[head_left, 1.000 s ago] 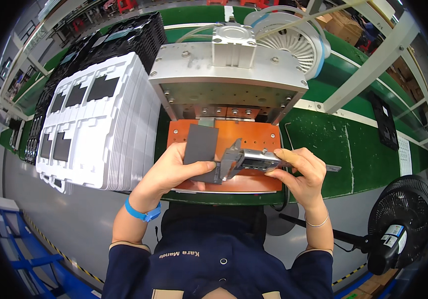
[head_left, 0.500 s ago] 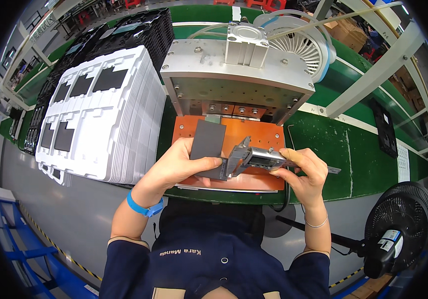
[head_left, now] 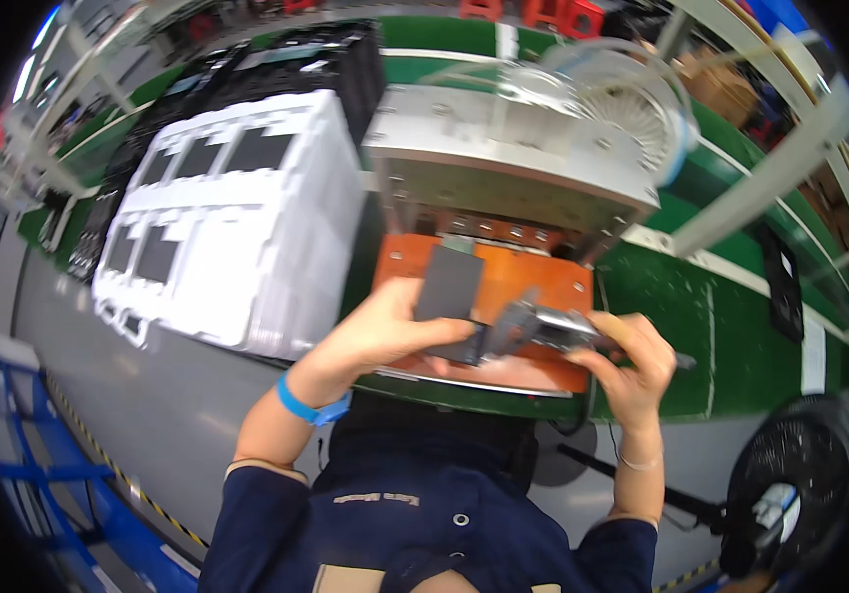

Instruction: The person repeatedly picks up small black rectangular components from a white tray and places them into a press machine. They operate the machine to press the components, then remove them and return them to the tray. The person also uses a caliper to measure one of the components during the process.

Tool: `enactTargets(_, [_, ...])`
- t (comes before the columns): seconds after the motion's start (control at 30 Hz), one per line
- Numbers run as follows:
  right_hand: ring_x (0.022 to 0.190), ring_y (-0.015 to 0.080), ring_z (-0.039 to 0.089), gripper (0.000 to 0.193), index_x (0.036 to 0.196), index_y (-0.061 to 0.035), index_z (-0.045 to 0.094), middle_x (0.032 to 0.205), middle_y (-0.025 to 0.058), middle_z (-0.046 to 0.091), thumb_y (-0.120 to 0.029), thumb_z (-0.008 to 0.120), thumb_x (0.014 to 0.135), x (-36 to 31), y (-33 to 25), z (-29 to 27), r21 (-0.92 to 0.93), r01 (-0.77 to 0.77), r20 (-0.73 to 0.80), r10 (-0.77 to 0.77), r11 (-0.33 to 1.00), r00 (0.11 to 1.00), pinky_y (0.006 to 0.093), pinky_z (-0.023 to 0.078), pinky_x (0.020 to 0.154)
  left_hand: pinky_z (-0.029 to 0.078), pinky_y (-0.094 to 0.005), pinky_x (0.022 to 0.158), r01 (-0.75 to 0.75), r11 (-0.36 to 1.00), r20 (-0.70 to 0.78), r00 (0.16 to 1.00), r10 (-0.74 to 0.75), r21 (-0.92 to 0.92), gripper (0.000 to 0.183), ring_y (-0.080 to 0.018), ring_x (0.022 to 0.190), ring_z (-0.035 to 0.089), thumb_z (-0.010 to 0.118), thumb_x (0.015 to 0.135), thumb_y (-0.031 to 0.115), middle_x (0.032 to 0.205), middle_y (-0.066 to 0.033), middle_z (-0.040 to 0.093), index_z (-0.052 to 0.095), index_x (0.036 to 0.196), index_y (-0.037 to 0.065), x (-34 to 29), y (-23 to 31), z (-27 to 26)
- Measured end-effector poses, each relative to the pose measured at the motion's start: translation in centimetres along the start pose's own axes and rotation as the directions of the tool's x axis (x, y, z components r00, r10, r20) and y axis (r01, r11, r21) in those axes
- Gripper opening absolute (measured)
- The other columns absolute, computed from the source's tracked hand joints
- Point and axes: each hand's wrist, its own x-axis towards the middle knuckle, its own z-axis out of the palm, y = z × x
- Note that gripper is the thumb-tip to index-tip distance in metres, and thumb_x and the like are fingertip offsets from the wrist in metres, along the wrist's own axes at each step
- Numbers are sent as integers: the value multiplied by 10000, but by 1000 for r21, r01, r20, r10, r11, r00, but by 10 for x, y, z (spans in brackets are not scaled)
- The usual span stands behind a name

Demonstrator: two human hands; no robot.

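My left hand grips a flat dark-grey rectangular piece, its thumb lying across the front face. The piece looks like a pouch battery and is held tilted above an orange plate. My right hand is closed around the body of a metal caliper with a small display. The caliper's jaws point left at the piece's lower right edge. Motion blur hides whether the jaws touch it. Behind both hands stands a metal press frame with a cylinder on top.
At left rises a stack of white trays with dark pieces in the top one, and black trays behind it. A white round fan stands behind the press. A black fan is at lower right. A black tray lies on the green bench.
The whole view has shifted, so the scene sits further right and is blurred. Both hands keep their holds on the dark-grey piece and the caliper; the jaws now look slightly further from the piece.
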Motion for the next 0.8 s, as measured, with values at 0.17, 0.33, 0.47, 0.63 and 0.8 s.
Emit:
enactTargets(0.17, [659, 109, 519, 481, 1044, 2, 689, 816, 36, 599, -183, 877, 642, -32, 8, -37, 171, -122, -152, 148, 978, 977, 225, 394, 532, 522, -232, 567, -211, 966, -25, 976, 217, 151, 252, -121, 650, 687, 627, 958, 190, 848, -69, 677, 633, 1110, -11, -57, 18, 2])
enactTargets(0.33, [980, 133, 561, 473, 1287, 56, 540, 1107, 58, 567, 57, 651, 828, -77, 65, -88, 193, -362, -230, 400, 912, 887, 232, 462, 824, 519, -324, 800, -166, 320, -223, 431, 874, 933, 429, -275, 931, 659, 529, 766, -139, 1033, -136, 663, 682, 1125, 39, -126, 44, -46])
enactTargets(0.47, [822, 75, 491, 440, 1246, 39, 579, 965, 6, 551, -42, 725, 838, -102, 137, -96, 49, -579, -157, 578, 814, 801, 199, 420, 718, 487, -324, 902, 90, 381, -380, 437, 815, 920, 449, -286, 1058, 625, 525, 766, -140, 1151, -146, 630, 685, 1147, 36, -134, 35, -100])
enactTargets(0.63, [702, 64, 407, 356, 1109, 10, 656, 787, -11, 488, -160, 780, 821, -125, 169, -91, -302, -729, -250, 687, 614, 682, 246, 330, 574, 366, -408, 1077, 117, 348, -345, 604, 719, 930, 467, -364, 1301, 455, 483, 831, -66, 1370, -177, 534, 623, 1262, 49, -150, 22, -95])
enactTargets(0.8, [693, 170, 478, 355, 1078, 7, 655, 821, 46, 491, -232, 765, 840, -140, 179, -78, -487, -557, -264, 495, 672, 828, 307, 394, 601, 301, -461, 1121, 201, 224, -299, 711, 636, 954, 412, -389, 1381, 366, 469, 908, 41, 1442, -168, 484, 602, 1298, 60, -162, 12, -82])
